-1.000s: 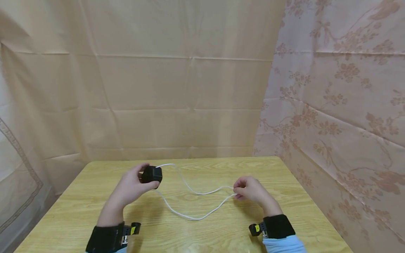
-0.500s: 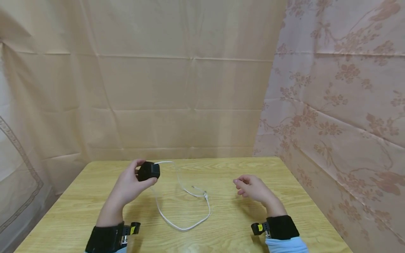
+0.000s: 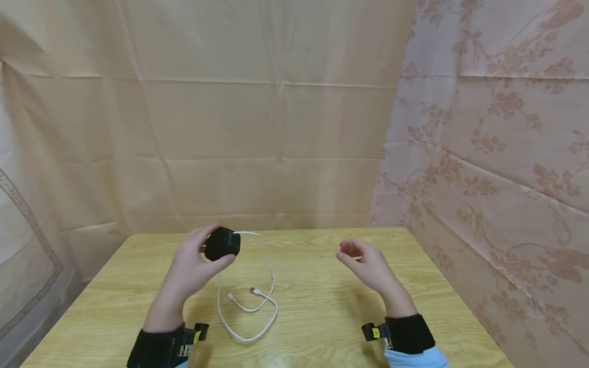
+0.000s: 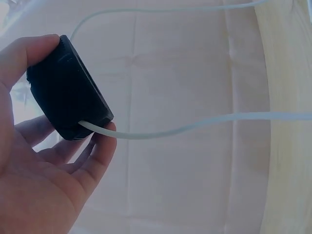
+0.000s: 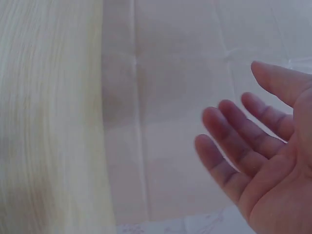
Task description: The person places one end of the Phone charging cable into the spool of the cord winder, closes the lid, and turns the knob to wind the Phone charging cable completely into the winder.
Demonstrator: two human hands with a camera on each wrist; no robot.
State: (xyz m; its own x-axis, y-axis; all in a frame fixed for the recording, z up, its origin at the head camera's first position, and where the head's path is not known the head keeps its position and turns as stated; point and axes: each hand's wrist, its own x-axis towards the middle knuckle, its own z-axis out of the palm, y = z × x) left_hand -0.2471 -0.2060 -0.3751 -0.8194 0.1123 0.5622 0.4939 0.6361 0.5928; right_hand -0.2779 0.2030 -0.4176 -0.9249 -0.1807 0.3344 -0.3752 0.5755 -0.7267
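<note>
My left hand [image 3: 186, 273] holds a black cable winder [image 3: 223, 244], a chunky angular case, between thumb and fingers above the table. In the left wrist view a white USB cable [image 4: 165, 133] comes out of the case [image 4: 70, 90] at two places. In the head view the cable [image 3: 246, 340] hangs down in a loop, its two plug ends lying close together: a white plug [image 3: 231, 296] and a metal-tipped USB plug [image 3: 255, 291]. Off to the right, my right hand [image 3: 370, 266] is raised over the table with fingers loosely bent. The right wrist view shows its palm [image 5: 278, 190] bare.
Under both hands is a light wood-grain table [image 3: 317, 332]. A beige curtain [image 3: 257, 128] hangs behind its far edge, and a pink floral curtain [image 3: 501, 153] runs along the right side. Each wrist wears a black band [image 3: 409, 333] with a small camera.
My right hand has let go of the cable's ends and its fingers have spread. The freed ends have swung left, below the winder. My left hand has risen slightly with the cable winder.
</note>
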